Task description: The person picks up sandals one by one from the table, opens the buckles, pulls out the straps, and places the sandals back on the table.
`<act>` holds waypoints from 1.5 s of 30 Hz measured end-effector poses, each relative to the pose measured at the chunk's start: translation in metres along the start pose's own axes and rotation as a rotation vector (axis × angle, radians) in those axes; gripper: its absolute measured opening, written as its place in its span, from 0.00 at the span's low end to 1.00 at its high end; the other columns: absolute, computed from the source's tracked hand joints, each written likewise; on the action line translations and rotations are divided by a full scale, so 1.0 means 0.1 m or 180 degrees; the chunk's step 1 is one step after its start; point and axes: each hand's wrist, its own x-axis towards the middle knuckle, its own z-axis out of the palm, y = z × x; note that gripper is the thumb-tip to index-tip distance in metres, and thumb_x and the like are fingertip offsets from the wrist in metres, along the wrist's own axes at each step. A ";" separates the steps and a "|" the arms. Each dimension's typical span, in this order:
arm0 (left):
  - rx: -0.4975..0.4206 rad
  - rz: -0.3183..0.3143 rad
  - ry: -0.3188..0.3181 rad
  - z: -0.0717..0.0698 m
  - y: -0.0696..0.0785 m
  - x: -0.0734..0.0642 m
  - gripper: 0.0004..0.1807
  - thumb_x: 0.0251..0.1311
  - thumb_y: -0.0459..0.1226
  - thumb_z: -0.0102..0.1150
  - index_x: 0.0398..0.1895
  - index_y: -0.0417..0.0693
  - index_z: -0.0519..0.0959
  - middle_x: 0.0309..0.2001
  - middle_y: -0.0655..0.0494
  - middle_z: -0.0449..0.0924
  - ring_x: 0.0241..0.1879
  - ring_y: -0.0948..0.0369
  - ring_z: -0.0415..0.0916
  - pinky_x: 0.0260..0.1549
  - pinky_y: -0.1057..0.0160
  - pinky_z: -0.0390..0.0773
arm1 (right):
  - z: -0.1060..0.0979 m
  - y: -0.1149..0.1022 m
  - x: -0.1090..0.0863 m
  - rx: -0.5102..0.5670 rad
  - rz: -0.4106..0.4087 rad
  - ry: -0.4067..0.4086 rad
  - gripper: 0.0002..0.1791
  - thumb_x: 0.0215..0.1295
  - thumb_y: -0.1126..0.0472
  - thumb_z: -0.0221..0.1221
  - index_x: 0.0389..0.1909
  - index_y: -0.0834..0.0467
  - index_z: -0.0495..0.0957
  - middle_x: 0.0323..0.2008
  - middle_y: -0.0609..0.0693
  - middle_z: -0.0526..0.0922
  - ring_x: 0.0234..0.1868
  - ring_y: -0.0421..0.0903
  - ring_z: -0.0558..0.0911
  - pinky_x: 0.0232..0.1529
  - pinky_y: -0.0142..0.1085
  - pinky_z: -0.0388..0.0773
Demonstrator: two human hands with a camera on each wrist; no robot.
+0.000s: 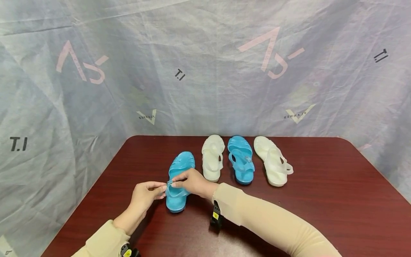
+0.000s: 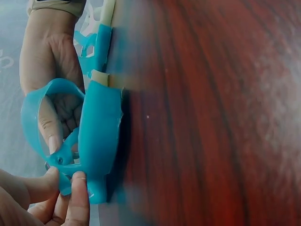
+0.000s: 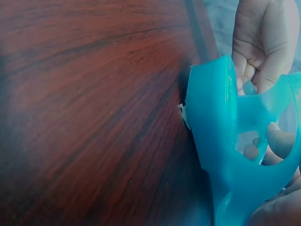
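The left hand [image 1: 145, 198] reaches up from lower left, its grip clamped on the strap [image 2: 65, 184] of the nearer blue sandal [image 1: 176, 193], left of the worktop's [image 1: 321, 185] centre. The right hand [image 1: 195, 182] crosses from the right, partly hiding that sandal, its grip pinching the same strap. Beyond, rightward, lie 2 white sandals [image 1: 211, 164] and 1 other blue sandal [image 1: 240, 160].

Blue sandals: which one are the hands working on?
The leftmost blue sandal in the head view: the left hand and right hand hold its strap. The other blue sandal lies untouched between the white sandals.
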 end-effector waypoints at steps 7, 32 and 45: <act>0.0011 0.0046 0.0126 0.04 0.00 0.00 0.11 0.60 0.29 0.63 0.43 0.28 0.83 0.36 0.43 0.86 0.26 0.62 0.83 0.30 0.65 0.85 | 0.00 0.01 -0.01 -0.0041 -0.0005 0.0008 0.12 0.62 0.57 0.65 0.45 0.55 0.86 0.48 0.51 0.86 0.53 0.45 0.80 0.45 0.34 0.80; 0.1545 0.0820 -0.0153 -0.08 0.18 0.13 0.06 0.54 0.38 0.70 0.34 0.47 0.88 0.25 0.54 0.86 0.24 0.60 0.81 0.21 0.65 0.77 | 0.04 -0.01 -0.01 -0.0429 -0.0118 0.0058 0.11 0.62 0.54 0.65 0.44 0.52 0.87 0.44 0.46 0.87 0.46 0.39 0.81 0.39 0.29 0.78; 0.1693 0.0917 -0.0534 -0.10 0.24 0.22 0.04 0.55 0.35 0.69 0.31 0.44 0.87 0.27 0.56 0.85 0.24 0.63 0.78 0.23 0.65 0.78 | 0.03 0.02 0.01 -0.0316 -0.0141 0.0065 0.11 0.63 0.55 0.64 0.43 0.53 0.87 0.43 0.47 0.87 0.45 0.39 0.80 0.40 0.30 0.78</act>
